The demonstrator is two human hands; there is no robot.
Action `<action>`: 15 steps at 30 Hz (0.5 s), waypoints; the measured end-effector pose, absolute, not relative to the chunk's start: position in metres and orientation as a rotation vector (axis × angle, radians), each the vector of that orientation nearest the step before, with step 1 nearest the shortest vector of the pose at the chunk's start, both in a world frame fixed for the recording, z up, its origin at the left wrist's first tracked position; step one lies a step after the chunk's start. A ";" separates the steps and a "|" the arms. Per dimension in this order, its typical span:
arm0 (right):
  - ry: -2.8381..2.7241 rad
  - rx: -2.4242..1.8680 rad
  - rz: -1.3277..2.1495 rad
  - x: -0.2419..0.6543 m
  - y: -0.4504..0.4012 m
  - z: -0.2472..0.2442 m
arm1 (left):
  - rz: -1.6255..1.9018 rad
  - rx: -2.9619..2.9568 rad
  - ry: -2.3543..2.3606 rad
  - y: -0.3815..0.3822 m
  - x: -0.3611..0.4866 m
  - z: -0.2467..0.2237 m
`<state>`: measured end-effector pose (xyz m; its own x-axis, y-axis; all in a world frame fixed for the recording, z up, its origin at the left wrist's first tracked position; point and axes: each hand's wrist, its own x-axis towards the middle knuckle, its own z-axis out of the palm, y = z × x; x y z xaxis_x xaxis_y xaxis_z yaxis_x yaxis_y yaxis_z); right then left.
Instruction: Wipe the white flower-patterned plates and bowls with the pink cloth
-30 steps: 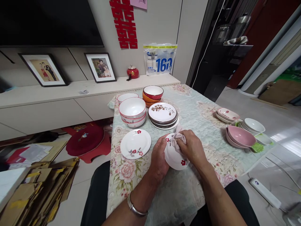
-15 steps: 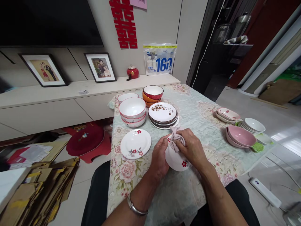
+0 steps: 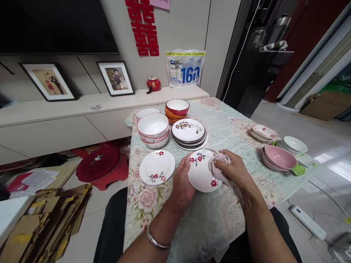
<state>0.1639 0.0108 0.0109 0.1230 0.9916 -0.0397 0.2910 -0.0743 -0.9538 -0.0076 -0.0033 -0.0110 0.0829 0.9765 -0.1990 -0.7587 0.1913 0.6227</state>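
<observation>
A table in a floral tablecloth [image 3: 219, 120] stands beside a low white cabinet [image 3: 109, 122]. Near its front edge, a person's left hand [image 3: 183, 180] grips a flower-patterned white plate [image 3: 201, 176] by its left rim; the right hand [image 3: 236, 170] pinches a bunched pale pink cloth [image 3: 219, 164] against the plate's right side. A matching plate [image 3: 153, 164] lies left, near stacked pink-rimmed bowls [image 3: 153, 126].

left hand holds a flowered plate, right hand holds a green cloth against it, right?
The cloth is pale pink, not green, as the head view shows; the left hand holds a flowered plate and the right hand holds the cloth against it.
</observation>
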 end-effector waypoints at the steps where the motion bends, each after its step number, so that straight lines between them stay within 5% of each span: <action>1: -1.245 -1.507 1.012 0.162 0.009 0.013 | 1.343 0.409 0.653 -0.003 -0.007 -0.011; 6: -1.221 -1.500 0.826 0.162 -0.002 0.027 | 1.296 0.464 0.634 -0.002 -0.006 -0.014; 15: -1.791 -1.521 -0.189 0.150 -0.017 0.043 | 1.151 0.407 0.710 -0.008 -0.007 -0.015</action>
<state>0.1503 -0.0172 0.0427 0.0030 0.7806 0.6251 0.8940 0.2780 -0.3515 -0.0066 -0.0075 -0.0149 0.2278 0.9268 -0.2985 -0.6826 0.3706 0.6298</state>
